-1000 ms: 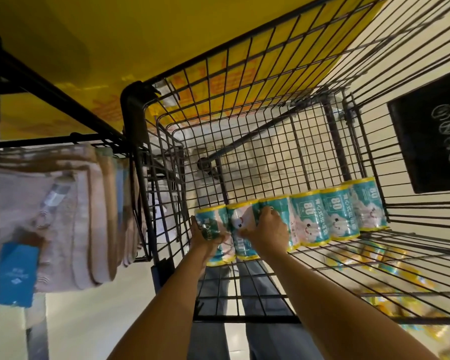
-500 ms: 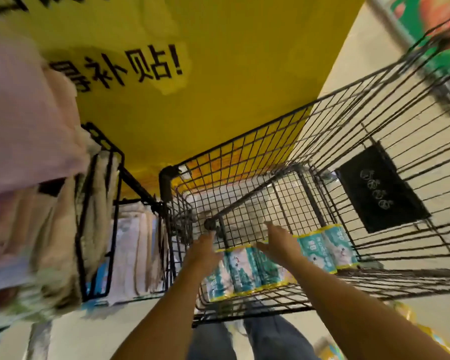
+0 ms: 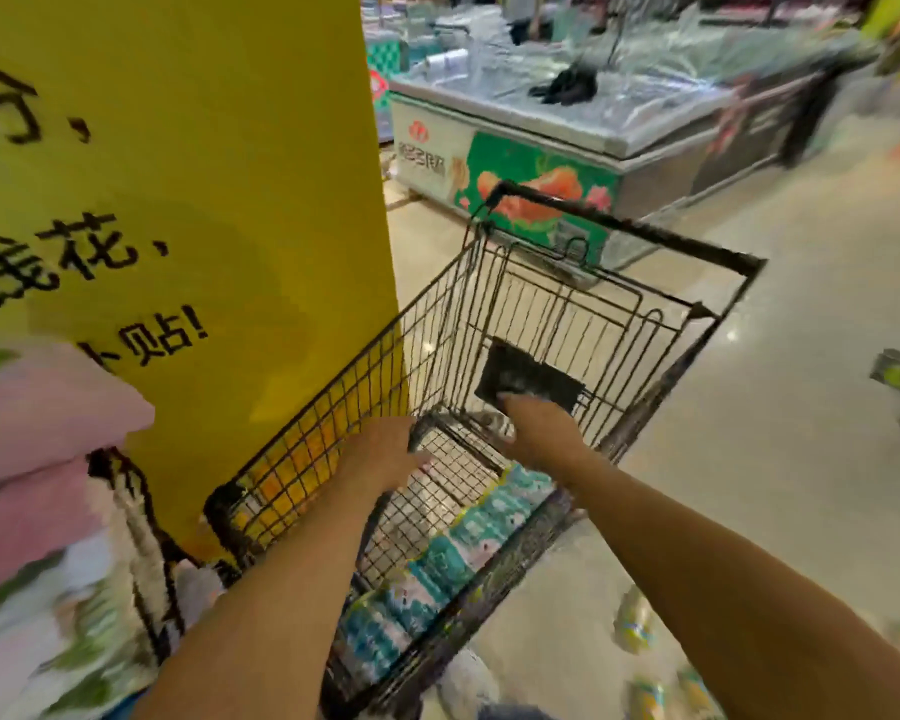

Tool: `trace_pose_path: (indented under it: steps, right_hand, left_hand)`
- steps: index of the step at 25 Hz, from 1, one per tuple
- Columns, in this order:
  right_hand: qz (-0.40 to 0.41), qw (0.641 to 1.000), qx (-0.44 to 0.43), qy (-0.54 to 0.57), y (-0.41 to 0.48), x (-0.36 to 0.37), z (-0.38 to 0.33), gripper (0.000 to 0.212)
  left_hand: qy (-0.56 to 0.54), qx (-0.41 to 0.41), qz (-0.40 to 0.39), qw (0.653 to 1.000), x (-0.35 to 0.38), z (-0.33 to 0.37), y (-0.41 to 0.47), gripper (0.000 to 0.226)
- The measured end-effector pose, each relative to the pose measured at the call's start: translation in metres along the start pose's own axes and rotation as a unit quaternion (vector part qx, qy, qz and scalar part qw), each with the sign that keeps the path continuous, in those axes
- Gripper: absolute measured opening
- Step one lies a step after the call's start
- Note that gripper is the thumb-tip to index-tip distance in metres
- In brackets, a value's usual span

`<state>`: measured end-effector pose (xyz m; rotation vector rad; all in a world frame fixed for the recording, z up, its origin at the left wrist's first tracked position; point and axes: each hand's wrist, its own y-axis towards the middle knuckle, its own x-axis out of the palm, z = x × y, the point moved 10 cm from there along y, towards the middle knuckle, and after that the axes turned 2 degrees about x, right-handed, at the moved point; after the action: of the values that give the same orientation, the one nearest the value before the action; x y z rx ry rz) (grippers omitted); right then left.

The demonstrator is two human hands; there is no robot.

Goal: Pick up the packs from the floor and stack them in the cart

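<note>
Pale shop floor (image 3: 801, 407), freezer (image 3: 437, 142) far. Left hand (image 3: 383, 454) and right hand (image 3: 539, 433) loosely spread, empty, above cart (image 3: 630, 228) containing packs (image 3: 437, 563).

A yellow banner (image 3: 204, 200) with black characters stands left of a glass-topped freezer (image 3: 567, 127), pink bundles (image 3: 37, 407) beside it.

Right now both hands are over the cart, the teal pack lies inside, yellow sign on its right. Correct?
No: the head view shows the yellow sign left of the cart. Left hand and right hand are over it, teal pack inside.
</note>
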<state>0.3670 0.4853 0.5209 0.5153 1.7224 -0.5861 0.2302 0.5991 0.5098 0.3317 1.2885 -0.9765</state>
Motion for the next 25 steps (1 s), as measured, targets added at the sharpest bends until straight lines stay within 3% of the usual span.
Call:
trace_pose_path:
  steps: [5, 11, 19, 25]
  right_hand:
    - [0.070, 0.993, 0.088, -0.025, -0.101, -0.066, 0.084, 0.058]
    - [0.080, 0.972, 0.222, -0.013, -0.226, -0.059, 0.208, 0.061]
    - [0.031, 0.908, 0.408, 0.088, -0.405, 0.022, 0.390, 0.065]
    - [-0.053, 0.825, 0.538, 0.162, -0.541, 0.145, 0.479, 0.062]
  left_hand:
    - [0.087, 0.181, 0.042, 0.979, -0.005, 0.140, -0.024, 0.075]
    - [0.163, 0.322, 0.020, 0.932, 0.061, 0.299, -0.075, 0.074]
    - [0.207, 0.366, -0.102, 0.902, 0.237, 0.445, -0.135, 0.070]
    - [0.248, 0.374, -0.186, 0.874, 0.404, 0.495, -0.176, 0.073]
